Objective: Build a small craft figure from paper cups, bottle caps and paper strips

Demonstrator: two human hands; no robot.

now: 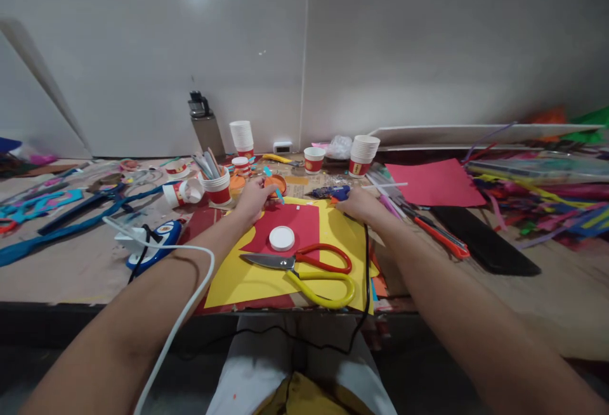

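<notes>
My left hand has its fingers pressed together beside an orange round lid and a light blue strip; what it pinches is too small to make out. My right hand is closed around the rear of a dark blue glue gun, whose nozzle points left. Between my arms lie yellow paper and a red sheet, with a white round lid on the red one. Scissors with one red and one yellow handle rest across the papers.
Paper cups stand in stacks at the back. A cup of sticks is left of my left hand. A red cutter, a black slab and red paper lie right. A white cable crosses my left forearm.
</notes>
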